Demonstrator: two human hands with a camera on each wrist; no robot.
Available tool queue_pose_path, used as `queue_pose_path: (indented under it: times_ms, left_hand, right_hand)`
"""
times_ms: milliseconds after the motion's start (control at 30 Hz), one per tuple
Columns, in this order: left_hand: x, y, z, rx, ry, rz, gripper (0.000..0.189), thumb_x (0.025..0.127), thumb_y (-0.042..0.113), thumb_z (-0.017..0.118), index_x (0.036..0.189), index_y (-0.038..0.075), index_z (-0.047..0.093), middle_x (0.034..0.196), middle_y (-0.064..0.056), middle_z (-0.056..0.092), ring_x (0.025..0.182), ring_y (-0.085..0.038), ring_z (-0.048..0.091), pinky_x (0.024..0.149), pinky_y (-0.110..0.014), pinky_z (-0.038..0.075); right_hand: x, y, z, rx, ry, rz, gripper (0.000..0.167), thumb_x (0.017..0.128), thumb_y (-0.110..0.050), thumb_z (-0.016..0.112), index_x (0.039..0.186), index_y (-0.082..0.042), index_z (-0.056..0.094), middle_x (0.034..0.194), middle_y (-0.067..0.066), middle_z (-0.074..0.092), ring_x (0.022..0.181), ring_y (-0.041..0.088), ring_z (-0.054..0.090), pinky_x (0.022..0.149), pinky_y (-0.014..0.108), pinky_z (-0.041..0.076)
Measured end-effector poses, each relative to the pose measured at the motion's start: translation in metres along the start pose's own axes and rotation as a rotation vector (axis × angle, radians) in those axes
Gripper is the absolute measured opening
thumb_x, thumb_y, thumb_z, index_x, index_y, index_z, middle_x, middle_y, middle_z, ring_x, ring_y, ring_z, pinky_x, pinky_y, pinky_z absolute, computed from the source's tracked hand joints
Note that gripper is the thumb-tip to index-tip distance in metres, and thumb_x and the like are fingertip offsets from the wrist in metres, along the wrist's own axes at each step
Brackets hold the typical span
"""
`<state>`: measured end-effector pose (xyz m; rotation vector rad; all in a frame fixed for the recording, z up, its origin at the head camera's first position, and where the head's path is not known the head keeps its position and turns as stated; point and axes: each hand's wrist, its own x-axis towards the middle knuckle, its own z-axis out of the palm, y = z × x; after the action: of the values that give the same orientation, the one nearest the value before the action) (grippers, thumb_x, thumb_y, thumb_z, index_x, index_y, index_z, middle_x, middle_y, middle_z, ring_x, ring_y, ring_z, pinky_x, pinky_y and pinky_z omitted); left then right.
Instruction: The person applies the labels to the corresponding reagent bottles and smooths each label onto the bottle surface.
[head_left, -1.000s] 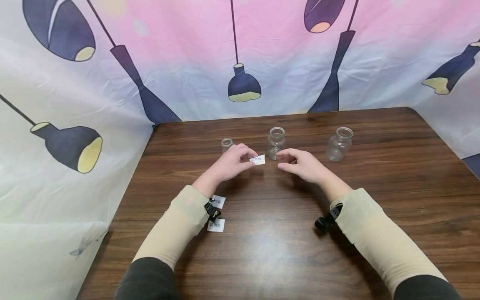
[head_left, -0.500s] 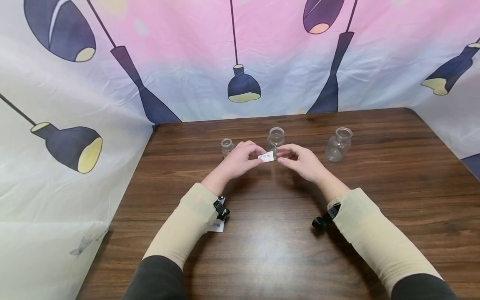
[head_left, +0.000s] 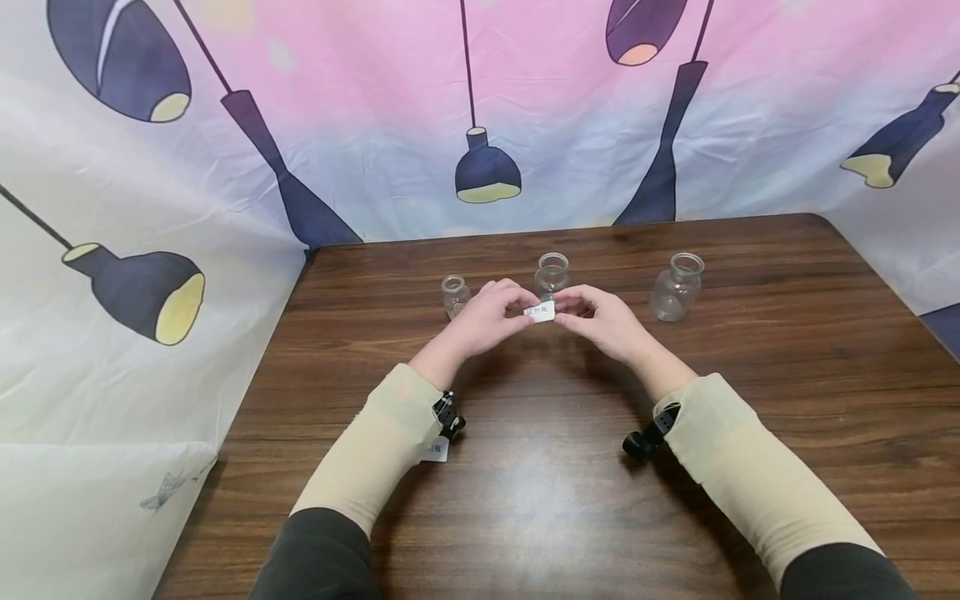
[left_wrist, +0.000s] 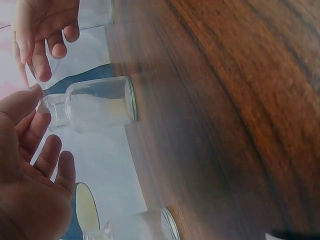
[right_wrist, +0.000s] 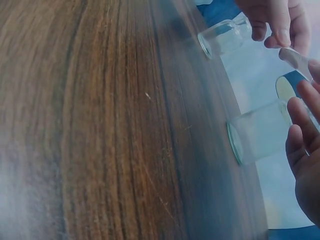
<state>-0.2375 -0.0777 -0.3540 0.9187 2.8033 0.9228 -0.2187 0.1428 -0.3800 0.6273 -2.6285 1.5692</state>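
Observation:
A small white label [head_left: 540, 312] with printed characters is held up above the table between the two hands. My left hand [head_left: 487, 318] pinches its left end between thumb and fingers. At the other end, thumb and fingertips of my right hand [head_left: 607, 323] pinch the edge; the right wrist view shows the label's slightly bent strip [right_wrist: 295, 61] spanning both hands. Just behind it stands a clear glass bottle [head_left: 552, 275], uncapped and upright, its lower part hidden by the hands. A smaller glass bottle [head_left: 454, 293] stands behind my left hand, partly covered.
Another uncapped glass bottle [head_left: 676, 289] stands on the right of the brown wooden table [head_left: 540, 500]. One more white label [head_left: 437, 450] lies on the table, partly under the left forearm. A patterned cloth [head_left: 405, 167] hangs behind the table's far edge.
My left hand has moved right with the label, bringing it to my right hand, which now pinches its other end. The left forearm now covers more of the labels on the table.

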Motion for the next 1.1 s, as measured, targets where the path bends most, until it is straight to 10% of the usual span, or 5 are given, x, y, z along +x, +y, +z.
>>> queue_pose_path:
  times_ms: [1100]
  left_hand:
    - [0.002, 0.006, 0.025, -0.099, 0.097, -0.039, 0.018, 0.092, 0.032, 0.061, 0.104, 0.02, 0.068, 0.1, 0.008, 0.067, 0.094, -0.006, 0.06, 0.081, -0.024, 0.047]
  right_hand:
    - [-0.004, -0.018, 0.006, 0.126, 0.012, 0.063, 0.011, 0.091, -0.005, 0.059, 0.09, 0.005, 0.06, 0.086, 0.018, 0.065, 0.079, 0.017, 0.057, 0.07, 0.024, 0.045]
